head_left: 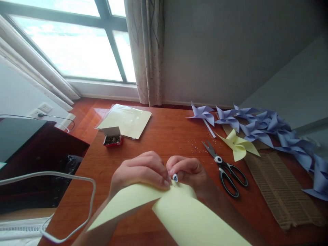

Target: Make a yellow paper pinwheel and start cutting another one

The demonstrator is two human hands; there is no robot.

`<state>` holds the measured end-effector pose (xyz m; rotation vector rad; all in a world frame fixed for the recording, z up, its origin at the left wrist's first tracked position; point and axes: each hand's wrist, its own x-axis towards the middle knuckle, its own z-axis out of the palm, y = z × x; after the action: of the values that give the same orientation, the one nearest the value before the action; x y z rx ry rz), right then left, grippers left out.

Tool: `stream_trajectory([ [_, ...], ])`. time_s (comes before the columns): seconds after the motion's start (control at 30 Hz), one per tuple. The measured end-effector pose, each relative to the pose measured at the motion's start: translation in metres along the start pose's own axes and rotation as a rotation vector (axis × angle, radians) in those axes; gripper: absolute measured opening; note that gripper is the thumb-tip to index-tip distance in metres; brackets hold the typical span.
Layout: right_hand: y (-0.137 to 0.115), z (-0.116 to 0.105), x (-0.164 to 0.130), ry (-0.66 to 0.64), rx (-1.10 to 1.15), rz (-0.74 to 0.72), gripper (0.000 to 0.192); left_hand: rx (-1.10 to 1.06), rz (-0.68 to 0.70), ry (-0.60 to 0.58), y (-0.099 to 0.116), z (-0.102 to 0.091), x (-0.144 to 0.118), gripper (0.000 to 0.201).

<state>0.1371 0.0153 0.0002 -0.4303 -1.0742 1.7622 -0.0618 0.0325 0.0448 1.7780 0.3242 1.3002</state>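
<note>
Nearest to me, the yellow paper pinwheel [176, 212] lies in my grasp over the near edge of the wooden table [164, 136], its folded blades spreading toward me and to both sides. My left hand [139, 171] is closed over the pinwheel's centre, fingertips pressing the gathered flaps down. My right hand [191, 171] meets it just beside, thumb and forefinger pinched shut on a small blue-and-white pin [175, 177] at the paper's centre point. Whether the pin has pierced the paper, I cannot tell.

Left of the pinwheel, a white cable [77, 191] loops off the table edge. Right of the pinwheel, black-handled scissors [225, 167] lie shut on the table, blades pointing away from me. Beyond the scissors, small white scraps [192, 145] are scattered on the wood. Further right of the pinwheel, a ribbed brown cardboard strip [279, 191] runs along the table.

Beyond the pinwheel and to the left, an open small box of pins [112, 137] stands, touching a stack of yellow paper sheets in clear wrap [128, 119]. Beyond the scissors, a finished yellow pinwheel [238, 145] rests on the cardboard's far end. Farthest, a row of purple pinwheels [256, 124] lies along the table's right side toward the wall.
</note>
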Motion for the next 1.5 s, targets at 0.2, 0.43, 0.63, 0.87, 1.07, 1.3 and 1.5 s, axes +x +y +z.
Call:
stream_trajectory([
  [0.2,0.002,0.0,-0.001,0.018,0.005,0.02,0.011,0.001,-0.032,0.017,0.001,0.003,-0.003,0.013],
  [0.43,0.0,0.0,0.0,0.018,-0.037,0.022,0.01,0.007,-0.066,0.054,0.002,0.005,-0.001,0.013],
  [0.63,0.001,0.003,-0.001,0.072,0.01,0.055,0.009,0.003,-0.08,0.074,-0.002,0.004,-0.006,0.016],
  [0.87,0.001,0.001,-0.001,0.073,-0.005,0.074,0.009,0.012,-0.097,0.109,-0.002,0.005,-0.009,0.011],
  [1.07,-0.002,0.002,-0.002,0.086,-0.031,0.08,0.009,-0.001,-0.099,0.112,-0.002,0.005,-0.008,0.01],
  [1.3,-0.007,-0.008,-0.002,0.021,-0.148,-0.021,0.012,-0.001,-0.109,0.087,0.001,0.006,-0.004,0.014],
  [1.5,-0.01,-0.013,-0.004,-0.027,-0.259,-0.105,0.015,-0.021,-0.069,0.044,0.006,0.008,0.003,0.01],
])
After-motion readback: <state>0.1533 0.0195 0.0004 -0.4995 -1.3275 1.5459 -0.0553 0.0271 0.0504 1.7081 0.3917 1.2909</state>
